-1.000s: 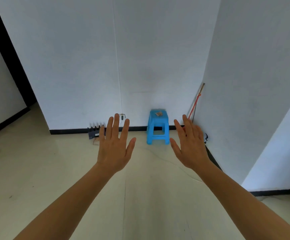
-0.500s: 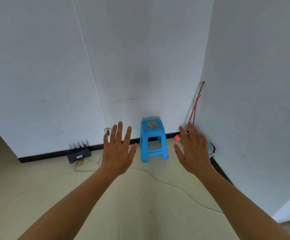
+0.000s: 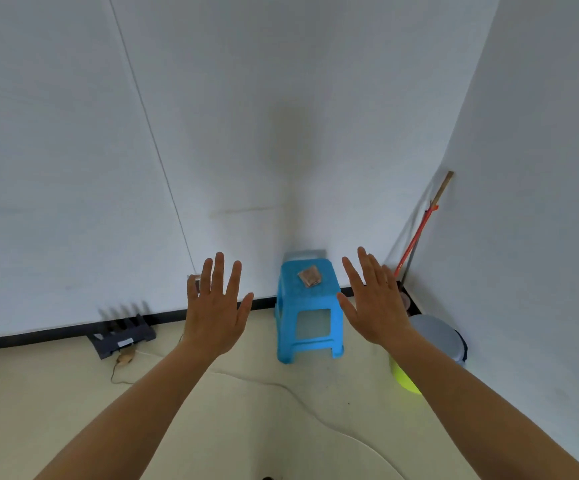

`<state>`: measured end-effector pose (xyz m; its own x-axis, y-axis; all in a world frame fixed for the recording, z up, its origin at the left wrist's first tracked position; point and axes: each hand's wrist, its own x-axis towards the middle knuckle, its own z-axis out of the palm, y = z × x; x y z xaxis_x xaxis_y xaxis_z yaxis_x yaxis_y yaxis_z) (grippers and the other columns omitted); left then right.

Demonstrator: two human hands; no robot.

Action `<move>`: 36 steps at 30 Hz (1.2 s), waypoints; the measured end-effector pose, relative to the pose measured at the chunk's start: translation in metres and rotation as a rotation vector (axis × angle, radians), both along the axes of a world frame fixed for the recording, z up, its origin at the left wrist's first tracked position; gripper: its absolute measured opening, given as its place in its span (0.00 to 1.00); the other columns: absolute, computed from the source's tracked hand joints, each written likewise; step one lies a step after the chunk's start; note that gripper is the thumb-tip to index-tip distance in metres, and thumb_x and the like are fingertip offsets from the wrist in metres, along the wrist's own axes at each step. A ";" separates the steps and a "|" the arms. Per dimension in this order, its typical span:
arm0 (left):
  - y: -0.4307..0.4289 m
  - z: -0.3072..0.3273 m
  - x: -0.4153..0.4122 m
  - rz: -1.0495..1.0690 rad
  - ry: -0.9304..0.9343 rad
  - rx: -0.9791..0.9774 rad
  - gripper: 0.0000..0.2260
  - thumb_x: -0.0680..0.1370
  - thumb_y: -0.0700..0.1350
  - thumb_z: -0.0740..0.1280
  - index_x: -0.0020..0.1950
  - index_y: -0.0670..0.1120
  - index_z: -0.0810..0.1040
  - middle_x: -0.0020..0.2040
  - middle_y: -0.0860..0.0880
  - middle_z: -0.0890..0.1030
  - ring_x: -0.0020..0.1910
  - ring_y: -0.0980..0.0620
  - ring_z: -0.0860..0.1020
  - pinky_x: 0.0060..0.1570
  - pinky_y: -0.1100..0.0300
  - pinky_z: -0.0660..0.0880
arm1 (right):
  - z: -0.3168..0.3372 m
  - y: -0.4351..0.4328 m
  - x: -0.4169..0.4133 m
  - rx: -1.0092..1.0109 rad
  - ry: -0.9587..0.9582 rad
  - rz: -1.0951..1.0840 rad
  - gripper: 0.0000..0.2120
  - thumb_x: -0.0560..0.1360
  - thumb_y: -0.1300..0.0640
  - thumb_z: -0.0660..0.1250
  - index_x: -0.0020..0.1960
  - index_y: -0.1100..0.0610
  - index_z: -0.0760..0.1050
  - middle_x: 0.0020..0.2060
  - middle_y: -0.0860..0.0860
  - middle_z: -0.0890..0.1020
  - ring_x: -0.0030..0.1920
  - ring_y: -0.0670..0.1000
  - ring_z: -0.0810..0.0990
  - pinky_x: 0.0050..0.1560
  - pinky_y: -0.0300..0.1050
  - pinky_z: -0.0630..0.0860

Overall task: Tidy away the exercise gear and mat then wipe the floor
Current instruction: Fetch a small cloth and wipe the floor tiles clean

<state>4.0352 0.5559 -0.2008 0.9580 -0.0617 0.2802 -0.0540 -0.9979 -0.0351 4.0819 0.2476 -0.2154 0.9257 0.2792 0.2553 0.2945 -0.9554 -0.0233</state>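
A stool (image 3: 308, 306) is standing against the back wall (image 3: 211, 133), a small object (image 3: 310, 276) lying on it; a router (image 3: 121, 336) is sitting to its left; poles (image 3: 419, 230) are leaning in the corner to its right.

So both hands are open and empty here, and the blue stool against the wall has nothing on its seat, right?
Not quite. The head view shows a small brownish object lying on the seat of the blue stool; what it is cannot be told. The rest holds: the left hand and right hand are open and empty.
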 end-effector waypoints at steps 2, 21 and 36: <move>0.009 -0.006 0.063 -0.012 0.037 -0.012 0.30 0.81 0.60 0.46 0.79 0.45 0.58 0.79 0.38 0.54 0.77 0.36 0.57 0.70 0.36 0.61 | -0.006 0.010 0.058 -0.018 0.041 -0.018 0.34 0.81 0.38 0.48 0.81 0.54 0.50 0.81 0.59 0.49 0.79 0.61 0.54 0.77 0.62 0.57; -0.038 -0.134 0.516 -0.186 0.464 0.055 0.31 0.80 0.60 0.37 0.81 0.48 0.49 0.80 0.41 0.45 0.79 0.40 0.46 0.75 0.40 0.54 | -0.145 -0.016 0.485 0.076 0.431 -0.192 0.31 0.84 0.41 0.48 0.82 0.51 0.45 0.80 0.59 0.42 0.80 0.60 0.44 0.79 0.58 0.49; -0.062 -0.420 0.614 -0.202 0.961 0.055 0.25 0.84 0.52 0.47 0.80 0.47 0.48 0.80 0.42 0.44 0.79 0.43 0.46 0.74 0.46 0.57 | -0.428 0.029 0.586 0.699 0.964 -0.616 0.32 0.81 0.43 0.61 0.80 0.53 0.55 0.73 0.56 0.68 0.72 0.56 0.68 0.70 0.54 0.66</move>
